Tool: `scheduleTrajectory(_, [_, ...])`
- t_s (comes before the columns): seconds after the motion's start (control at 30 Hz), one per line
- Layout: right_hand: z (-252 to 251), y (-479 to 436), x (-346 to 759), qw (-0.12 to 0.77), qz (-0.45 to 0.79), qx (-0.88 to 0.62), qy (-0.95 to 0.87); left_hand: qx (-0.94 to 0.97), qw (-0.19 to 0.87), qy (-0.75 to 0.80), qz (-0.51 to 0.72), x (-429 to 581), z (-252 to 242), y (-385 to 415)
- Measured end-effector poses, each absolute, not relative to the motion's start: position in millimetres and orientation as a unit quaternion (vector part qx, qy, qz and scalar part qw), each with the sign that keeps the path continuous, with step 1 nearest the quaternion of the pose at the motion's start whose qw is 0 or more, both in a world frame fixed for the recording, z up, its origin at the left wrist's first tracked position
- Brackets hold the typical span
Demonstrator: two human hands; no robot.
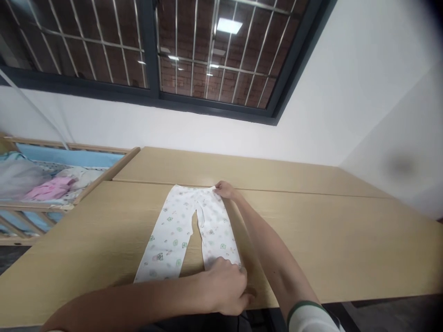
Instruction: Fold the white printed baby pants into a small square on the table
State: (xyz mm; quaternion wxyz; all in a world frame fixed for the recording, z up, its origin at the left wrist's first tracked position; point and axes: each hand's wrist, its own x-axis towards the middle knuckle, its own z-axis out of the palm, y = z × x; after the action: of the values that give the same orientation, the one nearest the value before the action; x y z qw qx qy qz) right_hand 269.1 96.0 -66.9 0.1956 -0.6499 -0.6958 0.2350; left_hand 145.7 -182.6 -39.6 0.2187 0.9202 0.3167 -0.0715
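From where I stood, the small printed trousers (189,207) lay flat on the counter (311,240), stretching from the right hand (224,189) at their waist down to the left hand (226,286) near one leg's end. They looked very light and soft, a thin cloth I judged would sag and crease at any loose pull, with nothing fragile about them and little slipperiness. The best holds, to my mind, were the two corners of the waistband (194,187), one at the right hand's fingertips and the other off to that hand's left, or else the ends of the legs; a grip mid-leg would probably just bunch the fabric. The right hand had the near corner of the waist pinched between thumb and fingers, its arm reaching long and nearly straight from a green-edged sleeve (311,318). The left forearm crossed low in front of the body, covering part of the leg ends, and its hand sat knuckles up, fingers curled in over the leg below the right hand. Whether those fingers gripped the cloth or merely pressed it, I couldn't tell.
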Motion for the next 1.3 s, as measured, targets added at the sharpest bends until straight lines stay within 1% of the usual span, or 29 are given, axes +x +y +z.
scheduleTrajectory(0.1, [-68.2, 94.6, 269.1, 0.212, 0.239, -0.651, -0.688, 0.917, 0.230, 0.322, -0.061, 151.3, -41.6, -180.3])
scheduleTrajectory(0.3, [-73.0, 93.1, 267.3, 0.252, 0.260, -0.649, -0.670, 0.910, 0.216, 0.341, -0.091, 153.5, -31.3, -176.9])
scheduleTrajectory(0.43, [-70.1, 88.8, 265.0, 0.274, 0.272, -0.647, -0.657, 0.912, 0.215, 0.344, -0.064, 147.6, -25.0, -178.4])
scheduleTrajectory(0.5, [-64.3, 85.9, 263.2, 0.284, 0.280, -0.643, -0.653, 0.907, 0.229, 0.354, -0.022, 138.5, -24.7, -181.9])
scheduleTrajectory(0.6, [-51.4, 82.1, 258.0, 0.298, 0.297, -0.630, -0.653, 0.874, 0.288, 0.387, 0.065, 116.6, -28.5, -189.0])
scheduleTrajectory(0.77, [-29.4, 81.9, 233.8, 0.336, 0.327, -0.596, -0.652, 0.757, 0.501, 0.390, 0.157, 70.5, -30.2, -199.6])
scheduleTrajectory(0.87, [-21.6, 85.0, 208.0, 0.355, 0.334, -0.585, -0.648, 0.706, 0.544, 0.409, 0.197, 45.0, -22.7, -207.8])
scheduleTrajectory(0.97, [-20.0, 87.4, 178.0, 0.366, 0.330, -0.585, -0.644, 0.668, 0.554, 0.442, 0.227, 22.5, -20.1, -219.7])
scheduleTrajectory(1.07, [-24.8, 87.8, 148.4, 0.367, 0.321, -0.591, -0.643, 0.639, 0.546, 0.474, 0.262, 1.3, -28.6, -233.8])
scheduleTrajectory(1.3, [-52.8, 91.6, 91.5, 0.336, 0.295, -0.613, -0.652, 0.627, 0.466, 0.557, 0.280, -46.1, -51.2, -251.6])
